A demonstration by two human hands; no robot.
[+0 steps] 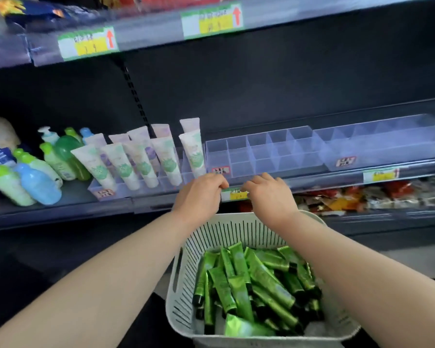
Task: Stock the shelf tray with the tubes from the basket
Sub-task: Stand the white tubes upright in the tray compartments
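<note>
A white slotted basket (191, 259) at the bottom centre holds several shiny green tubes (251, 285) with black caps, lying in a loose pile. On the middle shelf a clear divided tray (261, 151) stands with no tubes in its compartments. My left hand (201, 192) and my right hand (269, 194) are side by side at the shelf's front edge, just before the tray's front wall. On both hands the fingers curl down towards the price rail. I see nothing held in either hand. Both forearms reach over the basket.
Left of the tray, white tubes with green prints (141, 159) stand in another clear tray, with green and blue bottles (35, 182) beside them. A second clear tray (387, 144) without goods sits to the right. Snack packets (362, 197) fill the shelf below. An upper shelf (211, 28) overhangs.
</note>
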